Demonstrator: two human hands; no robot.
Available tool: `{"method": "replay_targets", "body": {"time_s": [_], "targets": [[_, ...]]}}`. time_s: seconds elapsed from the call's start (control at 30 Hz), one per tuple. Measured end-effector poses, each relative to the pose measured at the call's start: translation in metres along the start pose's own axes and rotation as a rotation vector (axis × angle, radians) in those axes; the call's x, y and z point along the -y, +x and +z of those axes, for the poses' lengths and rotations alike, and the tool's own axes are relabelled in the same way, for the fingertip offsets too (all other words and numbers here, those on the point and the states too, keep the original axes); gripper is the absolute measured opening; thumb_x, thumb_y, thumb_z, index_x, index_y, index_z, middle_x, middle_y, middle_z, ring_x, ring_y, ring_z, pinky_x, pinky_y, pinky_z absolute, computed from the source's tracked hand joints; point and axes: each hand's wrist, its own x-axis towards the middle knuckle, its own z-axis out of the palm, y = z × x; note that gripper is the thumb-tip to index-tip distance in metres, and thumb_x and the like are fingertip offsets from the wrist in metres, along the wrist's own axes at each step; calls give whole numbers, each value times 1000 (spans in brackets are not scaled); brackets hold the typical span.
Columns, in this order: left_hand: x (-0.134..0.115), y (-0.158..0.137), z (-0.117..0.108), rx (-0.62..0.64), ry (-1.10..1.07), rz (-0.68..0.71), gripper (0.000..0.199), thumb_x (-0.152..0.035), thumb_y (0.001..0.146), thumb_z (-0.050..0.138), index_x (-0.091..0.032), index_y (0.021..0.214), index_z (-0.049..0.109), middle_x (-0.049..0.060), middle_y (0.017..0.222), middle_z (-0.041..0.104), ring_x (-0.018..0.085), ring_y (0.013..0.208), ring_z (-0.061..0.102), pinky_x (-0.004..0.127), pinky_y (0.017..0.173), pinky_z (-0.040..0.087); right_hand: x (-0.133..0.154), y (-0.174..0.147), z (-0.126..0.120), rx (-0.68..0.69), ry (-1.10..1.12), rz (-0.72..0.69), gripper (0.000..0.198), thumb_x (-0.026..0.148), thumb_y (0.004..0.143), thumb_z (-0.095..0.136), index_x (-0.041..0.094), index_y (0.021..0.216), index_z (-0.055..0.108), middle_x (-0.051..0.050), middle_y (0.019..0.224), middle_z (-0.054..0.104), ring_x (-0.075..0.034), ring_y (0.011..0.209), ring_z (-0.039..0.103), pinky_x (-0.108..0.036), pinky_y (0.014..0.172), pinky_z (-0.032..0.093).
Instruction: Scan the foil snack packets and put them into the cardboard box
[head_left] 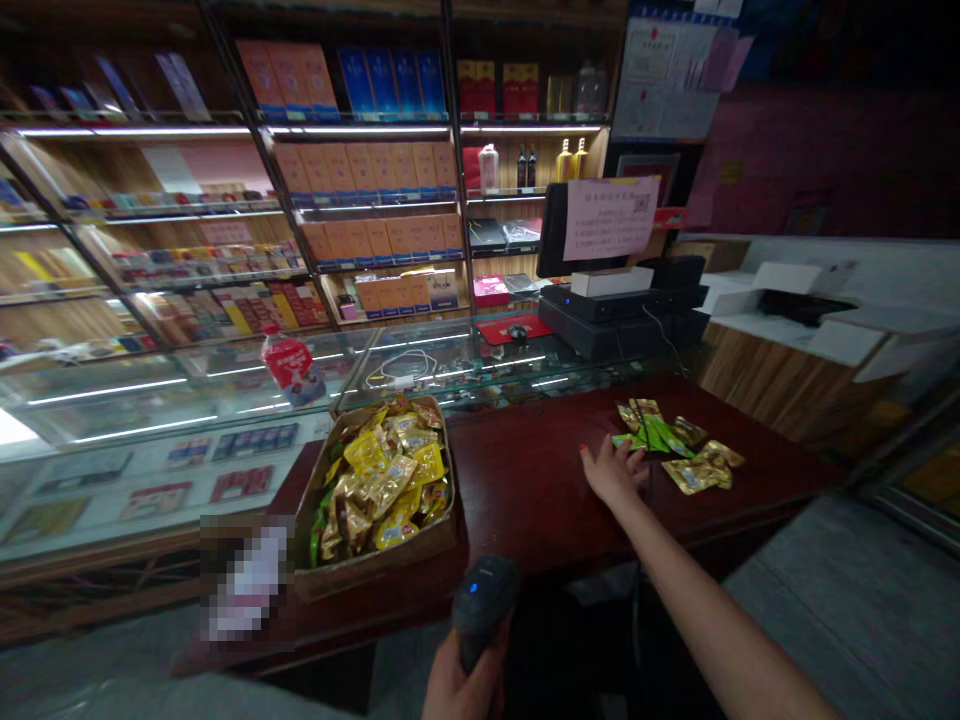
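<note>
My left hand (pixel 463 682) is closed around the handle of a dark barcode scanner (pixel 487 592), whose blue light is lit, at the bottom middle of the view. On the dark red table, my right hand (pixel 613 474) reaches out with its fingers apart. Its fingertips are beside a green snack packet (pixel 654 434); whether they touch it I cannot tell. Several gold snack packets (pixel 701 470) lie loose around the green one. To the left stands an open cardboard box (pixel 452 500) full of gold, yellow and green packets (pixel 386 475).
A glass display counter (pixel 172 390) runs behind the table, bearing a red-labelled bottle (pixel 291 365), a white cable (pixel 403 380) and a mouse (pixel 517 333). A monitor (pixel 555 230) with a paper sign stands at the back. Shelves of boxed goods (pixel 367 172) line the wall.
</note>
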Motion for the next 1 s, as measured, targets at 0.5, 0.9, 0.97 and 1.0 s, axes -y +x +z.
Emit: {"method": "replay_targets", "body": {"time_s": [0.5, 0.9, 0.97, 1.0], "targets": [[-3, -4, -6, 51, -53, 3, 46, -57, 73, 75, -16, 86, 62, -7, 40, 50, 9, 32, 39, 19, 34, 30, 25, -147, 29, 36, 39, -705, 50, 37, 100, 47, 18, 145, 53, -18, 150, 54, -33, 138, 48, -65, 120, 14], [-12, 6, -12, 25, -74, 16, 45, -59, 66, 79, -19, 71, 58, -5, 41, 54, 11, 33, 46, 21, 33, 38, 38, -106, 40, 68, 141, -534, 81, 51, 86, 65, 13, 152, 39, -24, 147, 53, -44, 143, 38, -73, 116, 15], [-16, 5, -11, 10, -62, 16, 47, -61, 65, 79, -19, 68, 57, -5, 39, 51, 10, 32, 44, 20, 32, 36, 36, -108, 38, 65, 219, -557, 78, 49, 85, 67, 19, 152, 40, -20, 140, 59, -40, 137, 48, -70, 116, 20], [-17, 5, -11, 6, -55, 14, 48, -62, 64, 78, -19, 68, 56, -6, 38, 50, 10, 32, 43, 20, 32, 36, 33, -108, 37, 66, 290, -565, 77, 47, 84, 68, 21, 151, 42, -18, 136, 60, -38, 132, 52, -66, 115, 28]]}}
